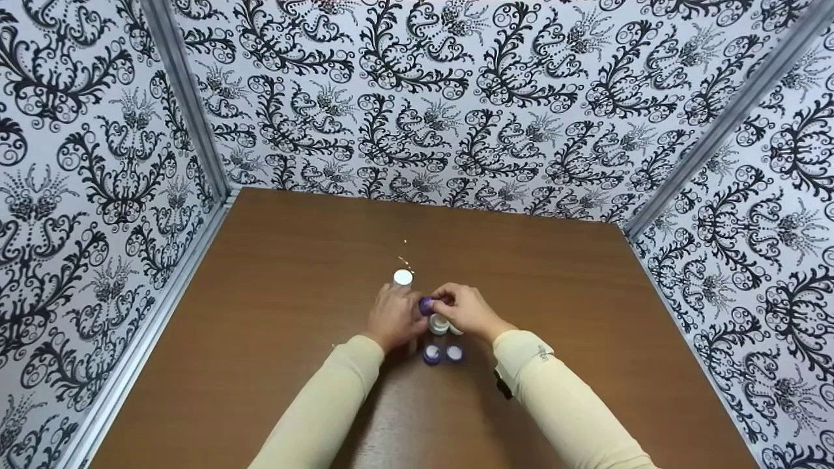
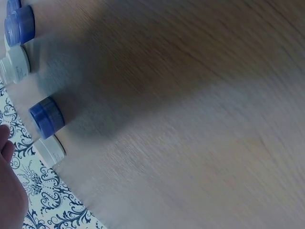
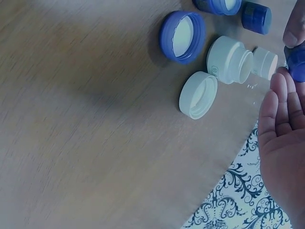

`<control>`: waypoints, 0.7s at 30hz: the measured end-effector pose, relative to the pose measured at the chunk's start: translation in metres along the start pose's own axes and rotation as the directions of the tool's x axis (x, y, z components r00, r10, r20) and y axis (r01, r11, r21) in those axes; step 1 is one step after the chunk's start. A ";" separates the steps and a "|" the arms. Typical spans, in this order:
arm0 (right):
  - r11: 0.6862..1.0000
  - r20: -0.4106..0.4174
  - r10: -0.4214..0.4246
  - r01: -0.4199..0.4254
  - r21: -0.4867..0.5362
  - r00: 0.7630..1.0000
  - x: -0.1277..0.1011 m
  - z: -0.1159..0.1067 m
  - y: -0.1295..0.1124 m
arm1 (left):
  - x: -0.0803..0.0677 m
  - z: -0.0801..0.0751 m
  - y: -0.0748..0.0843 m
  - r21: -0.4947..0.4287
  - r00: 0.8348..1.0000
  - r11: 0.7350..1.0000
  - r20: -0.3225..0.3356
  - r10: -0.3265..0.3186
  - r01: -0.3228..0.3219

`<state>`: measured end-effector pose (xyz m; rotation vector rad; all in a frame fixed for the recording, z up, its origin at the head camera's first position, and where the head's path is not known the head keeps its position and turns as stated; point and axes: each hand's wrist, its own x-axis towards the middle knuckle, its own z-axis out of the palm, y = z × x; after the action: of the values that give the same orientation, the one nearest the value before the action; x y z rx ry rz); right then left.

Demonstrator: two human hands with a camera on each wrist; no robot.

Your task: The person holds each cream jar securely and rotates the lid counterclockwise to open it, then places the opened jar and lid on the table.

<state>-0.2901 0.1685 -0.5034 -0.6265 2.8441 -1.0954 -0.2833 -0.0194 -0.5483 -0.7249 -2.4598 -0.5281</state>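
The brown wooden table (image 1: 273, 339) lies bare to the left, right and far side. Near its middle, small purple and white plastic jars (image 1: 438, 324) and loose round lids (image 1: 443, 354) crowd together, with a white-capped bottle (image 1: 402, 278) just beyond; patterned walls (image 1: 85, 195) close three sides.

You wear long cream sleeves (image 1: 339, 397) that run snug right down to both wrists, leaving your hands bare. Behind your right hand (image 1: 470, 311), a dark strap (image 1: 503, 385) shows under the right forearm.
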 end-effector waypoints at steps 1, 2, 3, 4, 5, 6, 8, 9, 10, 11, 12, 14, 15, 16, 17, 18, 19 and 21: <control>1.000 0.000 -0.004 0.004 -0.001 1.000 0.000 0.000 0.000 | 0.000 0.000 0.000 0.003 1.000 1.000 -0.002 0.004 -0.004; 1.000 0.000 -0.006 0.006 0.000 1.000 0.000 0.000 0.000 | 0.000 0.001 0.000 0.005 1.000 1.000 -0.004 0.008 -0.008; 1.000 0.000 -0.007 0.007 0.003 1.000 0.000 0.000 0.000 | 0.001 0.001 0.000 0.006 1.000 1.000 -0.001 0.011 -0.011; 1.000 0.000 -0.008 0.008 0.008 1.000 0.000 0.000 0.000 | 0.001 0.001 -0.001 0.007 1.000 1.000 0.000 0.014 -0.014; 1.000 0.000 -0.009 0.009 0.012 1.000 0.000 0.000 0.000 | 0.001 0.001 -0.001 0.008 1.000 1.000 0.002 0.017 -0.017; 1.000 0.001 -0.011 0.011 0.017 1.000 0.000 -0.001 0.000 | 0.001 0.001 -0.001 0.009 1.000 1.000 0.003 0.019 -0.019; 1.000 0.002 -0.012 0.012 0.028 1.000 0.000 -0.001 -0.001 | 0.001 0.001 -0.001 0.014 1.000 1.000 -0.003 0.026 -0.026; 0.999 0.003 -0.013 0.013 0.032 1.000 0.000 -0.001 -0.001 | 0.001 0.001 -0.001 0.015 1.000 0.999 -0.005 0.029 -0.029; 0.999 0.004 -0.016 0.016 0.034 1.000 0.000 -0.002 -0.001 | 0.001 0.001 -0.001 0.017 0.999 0.999 -0.009 0.033 -0.033; 0.999 0.003 -0.020 0.020 0.033 1.000 0.000 -0.002 -0.001 | 0.002 0.001 -0.001 0.019 0.999 0.999 -0.012 0.036 -0.036; 0.999 0.003 -0.022 0.022 0.034 1.000 0.000 -0.002 -0.001 | 0.002 0.001 -0.001 0.020 0.999 0.999 -0.013 0.038 -0.038; 0.999 0.003 -0.024 0.024 0.035 1.000 0.000 -0.002 0.000 | 0.003 0.001 -0.001 0.023 0.999 0.999 -0.015 0.043 -0.042; 0.999 0.004 -0.023 0.023 0.036 1.000 0.000 -0.002 0.000 | 0.003 0.001 -0.001 0.021 0.999 0.999 -0.011 0.042 -0.042; 0.999 0.005 -0.020 0.020 0.036 1.000 0.001 -0.002 0.000 | 0.004 0.001 -0.001 0.020 0.999 0.999 -0.005 0.041 -0.041; 0.999 0.007 -0.018 0.018 0.035 1.000 0.001 -0.002 0.000 | 0.004 0.001 -0.001 0.021 0.999 0.999 -0.001 0.040 -0.040; 0.999 0.009 -0.018 0.018 0.035 1.000 0.001 -0.002 0.001 | 0.004 0.001 -0.001 0.020 0.999 0.999 0.005 0.039 -0.039; 0.999 0.010 -0.018 0.018 0.034 1.000 0.001 -0.001 0.001 | 0.004 0.001 -0.001 0.021 0.999 0.999 0.009 0.038 -0.038; 0.999 0.010 -0.021 0.021 0.032 1.000 0.001 -0.001 0.001 | 0.004 0.001 -0.001 0.021 0.999 0.999 0.018 0.037 -0.037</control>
<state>-0.2917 0.1695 -0.5032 -0.6596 2.8125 -1.1346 -0.2872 -0.0185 -0.5469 -0.7678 -2.4596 -0.4832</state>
